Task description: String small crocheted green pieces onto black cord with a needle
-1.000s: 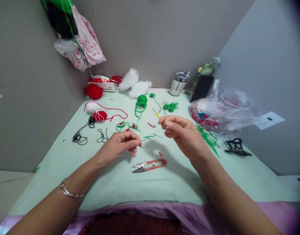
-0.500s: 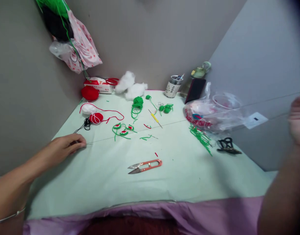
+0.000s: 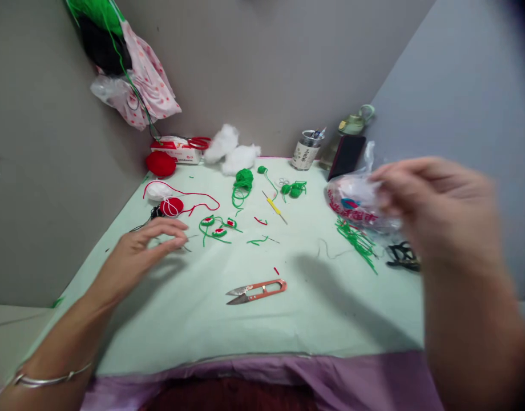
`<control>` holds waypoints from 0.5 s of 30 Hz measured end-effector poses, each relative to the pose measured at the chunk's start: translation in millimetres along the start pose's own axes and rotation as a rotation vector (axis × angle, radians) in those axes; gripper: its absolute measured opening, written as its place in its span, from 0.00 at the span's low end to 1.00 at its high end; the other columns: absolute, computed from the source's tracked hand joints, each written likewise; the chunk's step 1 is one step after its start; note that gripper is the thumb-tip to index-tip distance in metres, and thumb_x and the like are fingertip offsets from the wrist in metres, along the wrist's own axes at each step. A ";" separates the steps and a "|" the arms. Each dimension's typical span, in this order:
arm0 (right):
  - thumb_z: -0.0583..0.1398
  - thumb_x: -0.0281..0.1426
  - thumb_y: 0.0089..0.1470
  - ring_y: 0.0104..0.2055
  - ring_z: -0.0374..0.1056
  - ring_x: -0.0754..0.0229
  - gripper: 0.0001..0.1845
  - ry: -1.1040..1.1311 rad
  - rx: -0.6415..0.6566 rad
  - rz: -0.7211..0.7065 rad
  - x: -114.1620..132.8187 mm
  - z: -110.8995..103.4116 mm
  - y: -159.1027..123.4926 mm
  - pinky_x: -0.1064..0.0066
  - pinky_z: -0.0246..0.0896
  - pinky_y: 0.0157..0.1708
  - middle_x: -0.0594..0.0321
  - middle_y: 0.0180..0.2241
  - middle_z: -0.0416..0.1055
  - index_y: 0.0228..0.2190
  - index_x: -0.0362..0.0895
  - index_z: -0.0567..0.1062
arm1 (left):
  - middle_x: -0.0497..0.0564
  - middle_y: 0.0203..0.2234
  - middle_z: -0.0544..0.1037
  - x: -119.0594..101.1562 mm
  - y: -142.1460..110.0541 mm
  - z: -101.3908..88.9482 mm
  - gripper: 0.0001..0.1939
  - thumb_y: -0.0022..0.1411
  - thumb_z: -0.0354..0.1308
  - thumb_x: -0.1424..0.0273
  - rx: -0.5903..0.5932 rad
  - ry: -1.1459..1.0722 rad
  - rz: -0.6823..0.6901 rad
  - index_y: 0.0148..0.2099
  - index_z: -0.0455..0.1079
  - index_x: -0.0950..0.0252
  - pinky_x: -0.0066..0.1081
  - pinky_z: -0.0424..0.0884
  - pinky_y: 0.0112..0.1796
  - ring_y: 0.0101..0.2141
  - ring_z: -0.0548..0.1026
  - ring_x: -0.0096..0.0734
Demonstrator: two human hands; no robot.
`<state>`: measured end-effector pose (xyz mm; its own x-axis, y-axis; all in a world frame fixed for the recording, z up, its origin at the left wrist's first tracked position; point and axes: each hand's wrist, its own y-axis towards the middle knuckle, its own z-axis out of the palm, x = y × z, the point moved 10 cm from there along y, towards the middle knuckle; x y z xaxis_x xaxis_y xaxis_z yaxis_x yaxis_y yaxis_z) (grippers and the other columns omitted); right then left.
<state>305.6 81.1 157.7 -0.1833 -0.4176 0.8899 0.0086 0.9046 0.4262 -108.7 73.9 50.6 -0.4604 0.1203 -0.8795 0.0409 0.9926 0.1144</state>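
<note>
Left hand (image 3: 146, 251): thumb and fingertips curled almost together, dark strand ends just beside them; couldn't tell if I gripped one. Right hand (image 3: 446, 211): up near the plastic bag (image 3: 352, 214), fingers bunched, too blurred to tell what it held. Fine grey thread (image 3: 327, 251) lay in a loose wave on the pale cloth (image 3: 254, 331), right of centre. Judged it near weightless, limp, tangle-prone: best pinched close to an end. Crocheted red-and-green pieces (image 3: 219, 232) looked soft, ribbed, wedge-shaped. Orange-handled thread snips (image 3: 277, 284) lay nearer, stiff metal, pointed blades left
</note>
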 end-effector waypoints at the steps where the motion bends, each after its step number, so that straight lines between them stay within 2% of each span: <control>1: 0.65 0.33 0.58 0.23 0.59 0.66 0.04 0.029 0.058 0.035 -3.4 30.8 -3.6 0.66 0.49 0.23 0.61 0.25 0.71 0.32 0.48 0.81 | 0.51 0.45 0.78 -7.9 -1.6 16.9 0.09 0.58 0.65 0.59 0.041 -0.119 -0.012 0.32 0.77 0.58 0.34 0.64 0.50 0.48 0.72 0.42; 4: 0.67 0.34 0.54 0.24 0.60 0.66 0.07 0.174 0.355 0.215 -22.3 125.9 -22.6 0.70 0.54 0.24 0.64 0.25 0.70 0.27 0.44 0.79 | 0.50 0.39 0.78 -22.9 -5.5 65.1 0.08 0.59 0.65 0.61 0.190 -0.343 -0.070 0.32 0.76 0.59 0.33 0.66 0.45 0.43 0.73 0.39; 6: 0.67 0.36 0.53 0.24 0.58 0.67 0.09 0.222 0.454 0.287 -32.3 162.5 -34.4 0.71 0.55 0.25 0.65 0.25 0.68 0.27 0.43 0.79 | 0.49 0.37 0.78 -28.6 -6.6 85.8 0.07 0.60 0.64 0.62 0.238 -0.466 -0.102 0.32 0.76 0.58 0.31 0.66 0.44 0.42 0.72 0.36; 9: 0.67 0.37 0.52 0.24 0.58 0.68 0.10 0.262 0.460 0.334 -44.4 180.9 -41.4 0.72 0.55 0.26 0.67 0.25 0.67 0.28 0.43 0.79 | 0.47 0.35 0.77 -31.2 -6.7 101.4 0.06 0.61 0.64 0.63 0.231 -0.634 -0.149 0.34 0.76 0.58 0.30 0.64 0.45 0.41 0.71 0.33; 15: 0.67 0.36 0.53 0.23 0.61 0.68 0.10 0.334 0.393 0.399 -64.0 183.3 -45.3 0.72 0.57 0.28 0.68 0.21 0.68 0.27 0.42 0.79 | 0.47 0.34 0.76 -29.9 -10.5 118.9 0.07 0.59 0.65 0.63 0.259 -0.743 -0.227 0.34 0.76 0.61 0.29 0.63 0.44 0.40 0.69 0.32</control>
<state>136.8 82.6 51.7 0.0754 0.0102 0.9971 -0.3594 0.9330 0.0176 10.1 61.9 20.7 0.2222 -0.1951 -0.9553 0.2627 0.9555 -0.1340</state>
